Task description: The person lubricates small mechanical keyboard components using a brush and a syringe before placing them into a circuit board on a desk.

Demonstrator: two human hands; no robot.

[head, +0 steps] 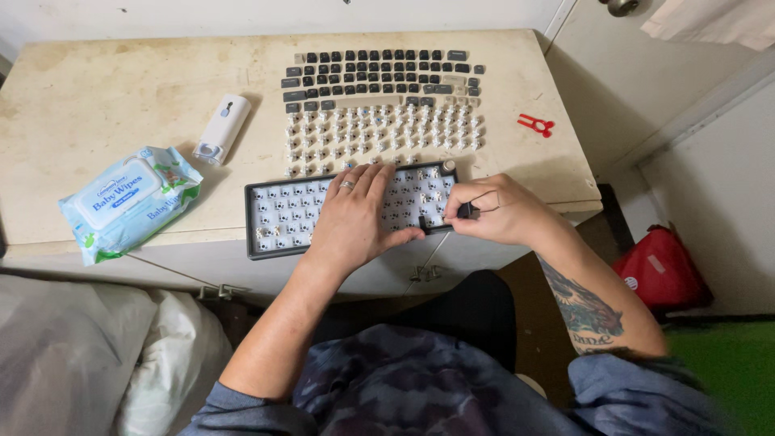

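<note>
Head view: at the table's front edge, left hand lies flat, open, steadying the rigid keyboard case; right hand pinches a small dark puller, best gripped by its sides.

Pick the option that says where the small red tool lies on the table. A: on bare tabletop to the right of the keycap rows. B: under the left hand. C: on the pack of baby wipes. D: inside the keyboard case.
A: the red tool lies alone on the bare table, right of the dark keycaps and clear of both hands.
</note>
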